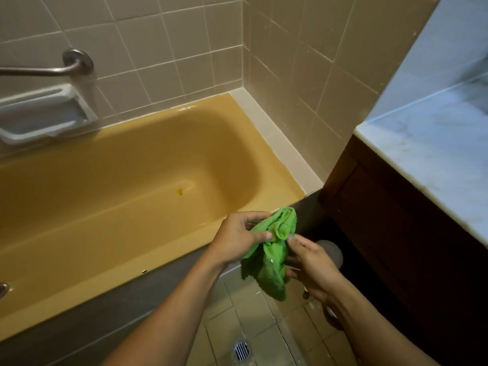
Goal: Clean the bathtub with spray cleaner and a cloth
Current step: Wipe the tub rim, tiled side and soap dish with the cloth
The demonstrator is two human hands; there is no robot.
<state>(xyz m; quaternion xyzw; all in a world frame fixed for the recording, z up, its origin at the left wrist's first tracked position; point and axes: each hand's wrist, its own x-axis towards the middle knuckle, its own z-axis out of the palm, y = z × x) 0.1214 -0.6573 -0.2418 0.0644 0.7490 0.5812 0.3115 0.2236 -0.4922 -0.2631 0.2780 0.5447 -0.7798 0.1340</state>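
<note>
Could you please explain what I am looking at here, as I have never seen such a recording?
There is no machine here: a person wears one wide-angle camera on the head, looking forward and down, so the two arms entering from below are their own. The left hand and the right hand both hold a crumpled green cloth beside the near rim of a yellow bathtub. A small yellow spot lies on the tub's bottom. On the tiled wall are a metal grab bar and a white soap dish. A floor drain sits in the tiled floor below the hands. No spray bottle is plainly visible.
</note>
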